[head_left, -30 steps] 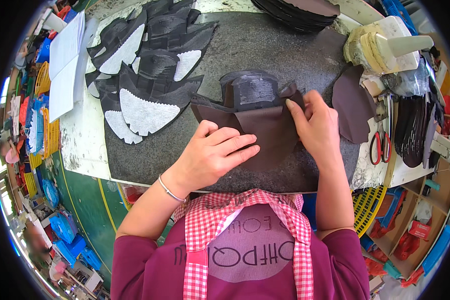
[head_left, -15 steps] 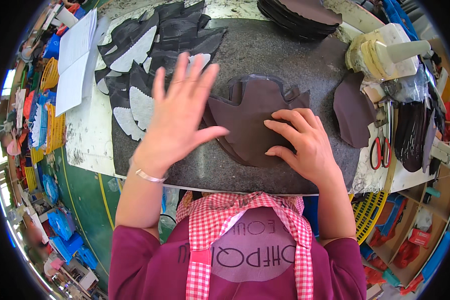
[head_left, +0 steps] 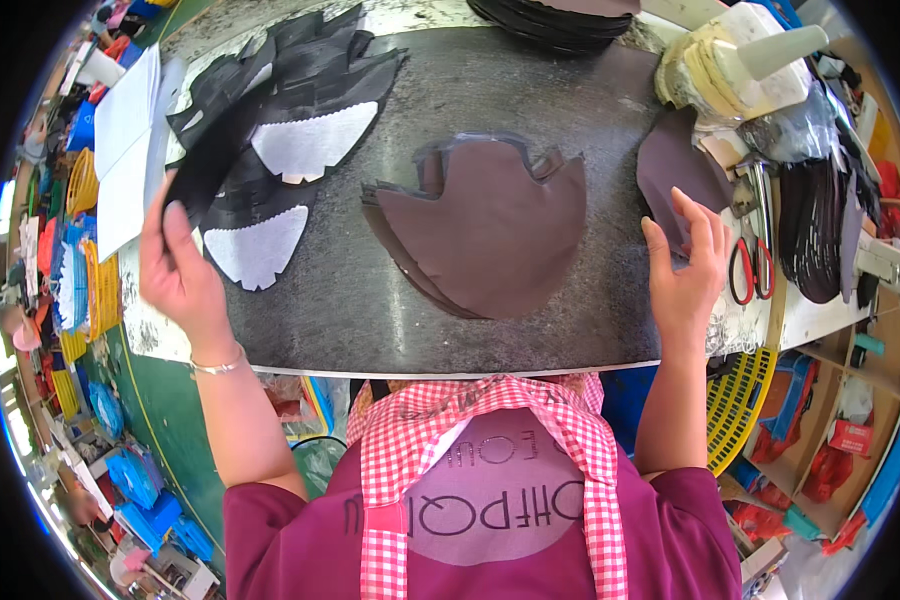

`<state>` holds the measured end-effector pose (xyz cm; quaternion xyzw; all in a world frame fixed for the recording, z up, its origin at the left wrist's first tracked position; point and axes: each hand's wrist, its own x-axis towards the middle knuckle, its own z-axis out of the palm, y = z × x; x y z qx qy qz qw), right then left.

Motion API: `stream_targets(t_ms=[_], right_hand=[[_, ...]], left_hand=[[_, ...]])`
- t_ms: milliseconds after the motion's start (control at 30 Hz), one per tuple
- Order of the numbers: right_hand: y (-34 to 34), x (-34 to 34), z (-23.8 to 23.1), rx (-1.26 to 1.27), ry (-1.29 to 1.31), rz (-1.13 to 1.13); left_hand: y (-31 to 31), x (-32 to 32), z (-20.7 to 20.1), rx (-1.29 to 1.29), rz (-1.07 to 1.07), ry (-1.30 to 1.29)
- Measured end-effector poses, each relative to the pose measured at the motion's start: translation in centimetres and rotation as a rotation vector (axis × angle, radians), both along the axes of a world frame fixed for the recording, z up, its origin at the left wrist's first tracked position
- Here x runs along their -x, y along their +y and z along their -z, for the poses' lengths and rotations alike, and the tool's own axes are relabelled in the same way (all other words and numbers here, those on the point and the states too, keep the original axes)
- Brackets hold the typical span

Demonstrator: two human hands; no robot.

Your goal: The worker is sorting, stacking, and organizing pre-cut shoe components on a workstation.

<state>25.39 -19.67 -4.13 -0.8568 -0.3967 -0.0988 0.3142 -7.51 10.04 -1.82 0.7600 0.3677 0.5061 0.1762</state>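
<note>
My left hand (head_left: 182,275) is at the left of the work board, thumb and fingers closed on a black shoe-upper piece (head_left: 215,155) that is lifted and slightly blurred. Beside it lie several black pieces with white zigzag-edged backing (head_left: 315,138), loosely overlapped. In the middle of the board rests a stack of dark brown cut pieces (head_left: 495,225), with a rounded near edge and a tab at the far side; neither hand is on it. My right hand (head_left: 692,265) is open, fingers apart, over the near edge of another brown piece (head_left: 675,160); whether it touches cannot be made out.
A tall stack of dark pieces (head_left: 560,30) stands at the far edge. At the right are a stained glue pot (head_left: 710,75) with a pale handle, red-handled scissors (head_left: 752,265) and a bundle of black strips (head_left: 810,230). An open notebook (head_left: 125,150) lies at the left.
My left hand has moved left and taken hold of a black piece. My right hand has left the central stack and moved right. The view has shifted slightly.
</note>
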Motion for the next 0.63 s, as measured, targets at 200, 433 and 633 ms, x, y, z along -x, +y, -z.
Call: stream_targets(t_ms=[200, 433, 633], right_hand=[[-1.0, -1.0, 1.7, 0.009, -0.031, 0.038], [-0.3, 0.4, 1.1, -0.160, 0.209, 0.021], [0.6, 5.0, 0.6, -0.233, 0.062, -0.413]], left_hand=[[-11.1, -8.0, -3.0, -0.526, 0.482, 0.497], [-15.9, -12.3, 1.2, -0.147, 0.777, 0.691], [-14.1, -13.5, -0.6, 1.330, 0.855, 0.382]])
